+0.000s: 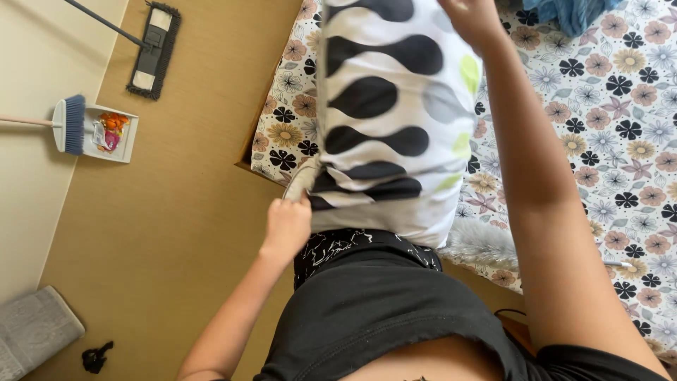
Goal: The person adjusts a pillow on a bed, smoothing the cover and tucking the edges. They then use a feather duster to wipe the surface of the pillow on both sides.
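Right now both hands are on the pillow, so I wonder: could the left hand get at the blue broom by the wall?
Probably not. The left hand grips the pillow corner, and the blue broom lies far off across bare floor, beside the dustpan.

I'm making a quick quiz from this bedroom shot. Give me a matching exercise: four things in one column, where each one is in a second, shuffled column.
Things:
1. left hand
2. right hand
3. flat mop
4. dustpan

Places:
A. on the floor beside the blue broom, holding scraps
B. gripping the lower corner of the pillow
C. lying on the floor near the wall, top left
D. at the pillow's top edge, above the floral sheet

Pairs: 1-B, 2-D, 3-C, 4-A
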